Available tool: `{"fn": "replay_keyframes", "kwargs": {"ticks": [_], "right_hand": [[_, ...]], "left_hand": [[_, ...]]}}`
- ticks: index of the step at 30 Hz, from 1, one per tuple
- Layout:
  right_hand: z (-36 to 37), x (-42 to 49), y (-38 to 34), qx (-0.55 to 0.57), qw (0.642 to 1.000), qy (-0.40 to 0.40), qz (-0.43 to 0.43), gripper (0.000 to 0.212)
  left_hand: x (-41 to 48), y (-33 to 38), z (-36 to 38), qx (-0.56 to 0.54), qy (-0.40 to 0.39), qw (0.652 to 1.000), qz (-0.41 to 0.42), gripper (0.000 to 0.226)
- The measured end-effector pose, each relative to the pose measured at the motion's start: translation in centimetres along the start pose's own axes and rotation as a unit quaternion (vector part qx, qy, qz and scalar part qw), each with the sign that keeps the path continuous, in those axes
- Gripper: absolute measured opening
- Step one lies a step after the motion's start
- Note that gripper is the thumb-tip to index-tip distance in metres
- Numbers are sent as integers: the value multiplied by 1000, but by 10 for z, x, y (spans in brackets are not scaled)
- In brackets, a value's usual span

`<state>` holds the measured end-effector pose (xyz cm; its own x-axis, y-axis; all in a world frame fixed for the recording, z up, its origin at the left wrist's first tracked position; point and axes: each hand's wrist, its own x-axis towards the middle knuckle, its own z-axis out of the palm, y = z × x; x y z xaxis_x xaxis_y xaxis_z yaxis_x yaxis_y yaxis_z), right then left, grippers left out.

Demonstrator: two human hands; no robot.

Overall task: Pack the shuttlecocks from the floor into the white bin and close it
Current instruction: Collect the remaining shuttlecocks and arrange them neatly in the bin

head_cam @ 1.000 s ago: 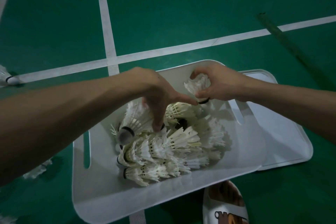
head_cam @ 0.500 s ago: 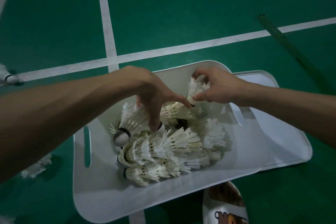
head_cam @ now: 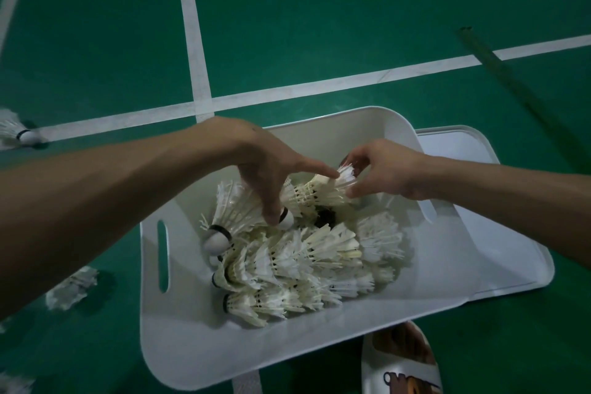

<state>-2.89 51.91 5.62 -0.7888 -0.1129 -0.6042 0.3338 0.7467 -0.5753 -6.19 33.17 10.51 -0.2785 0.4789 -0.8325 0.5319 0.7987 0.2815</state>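
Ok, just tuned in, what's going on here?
A person is working over the open white bin. The left hand holds a shuttlecock on top of the pile between thumb and fingers, while the right hand pinches its feathers. The lid lies beside the bin, and a few loose shuttlecocks are on the floor to the left.

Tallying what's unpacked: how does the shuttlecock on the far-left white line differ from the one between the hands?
The line shuttlecock lies on the floor outside the white bin; the pinched shuttlecock is over the bin. The first is untouched; the second's feathers are pinched by the right hand, its cork end seemingly tucked into another shuttlecock in the left hand. The first's black-banded cork shows; the second's is hidden. Both have white feathers.
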Motion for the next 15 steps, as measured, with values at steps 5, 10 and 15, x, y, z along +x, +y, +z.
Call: {"fn": "replay_keyframes", "kwargs": {"ticks": [5, 10, 15], "right_hand": [[5, 10, -1, -24, 999, 15, -14, 56], [2, 9, 2, -89, 996, 10, -7, 67], [-6, 2, 1, -166, 986, 35, 2, 85]], "left_hand": [[4, -14, 7, 9, 23, 1000, 15, 111], [-2, -23, 4, -15, 97, 994, 40, 97], [-4, -25, 10, -71, 162, 983, 58, 79]]}}
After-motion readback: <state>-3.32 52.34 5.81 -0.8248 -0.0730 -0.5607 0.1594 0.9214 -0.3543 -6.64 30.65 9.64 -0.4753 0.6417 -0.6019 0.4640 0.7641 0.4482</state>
